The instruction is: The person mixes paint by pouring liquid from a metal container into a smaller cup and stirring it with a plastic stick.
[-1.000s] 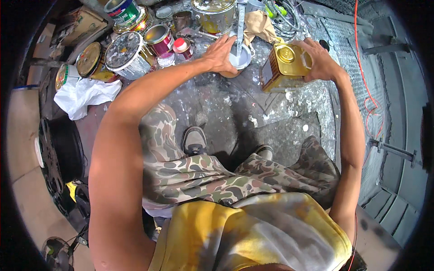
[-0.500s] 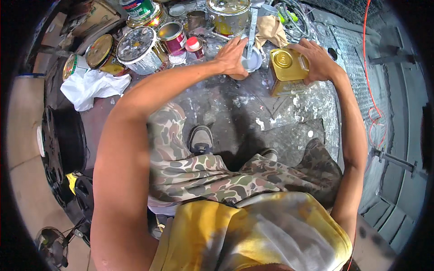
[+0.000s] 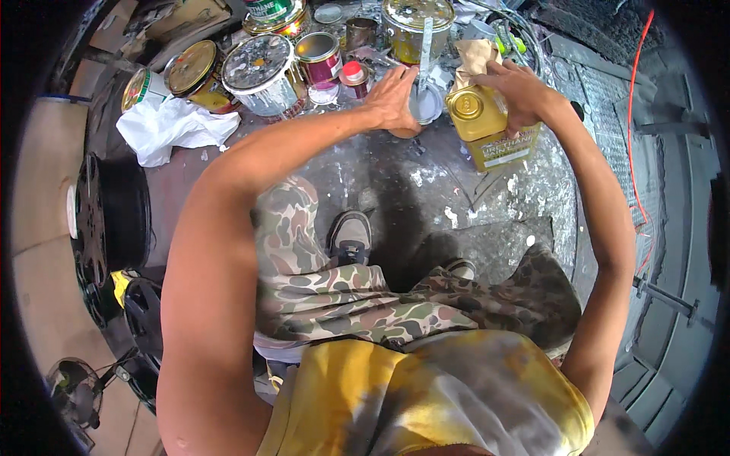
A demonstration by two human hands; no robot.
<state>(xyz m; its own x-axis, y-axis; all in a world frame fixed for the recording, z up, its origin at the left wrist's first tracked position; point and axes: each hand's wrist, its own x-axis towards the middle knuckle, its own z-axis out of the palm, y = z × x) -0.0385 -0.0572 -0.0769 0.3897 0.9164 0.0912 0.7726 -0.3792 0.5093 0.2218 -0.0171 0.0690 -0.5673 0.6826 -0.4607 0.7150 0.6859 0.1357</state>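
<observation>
Holding | left hand (image 3: 394, 102): cup (image 3: 430, 109) | right hand (image 3: 523, 95): gold tin (image 3: 485, 131) | tin's side: pale printed lettering (image 3: 506, 147)

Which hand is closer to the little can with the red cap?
The left hand, just right of that red-capped can; the right hand is farther right, on the gold tin.

The head camera is looking steeply down from the wearer's own head, facing forward over the tie-dyed shirt (image 3: 445, 387), which is filling the lower center at closest range. The camouflage trousers (image 3: 346, 304) are showing somewhat farther off in mid-frame, with the left hand (image 3: 395, 100) and right hand (image 3: 518, 93) appearing farther out at upper center. Paint cans (image 3: 258, 64) are standing toward the upper left. The fisheye lens is taking in a wide circle, leaving the corners black.
</observation>
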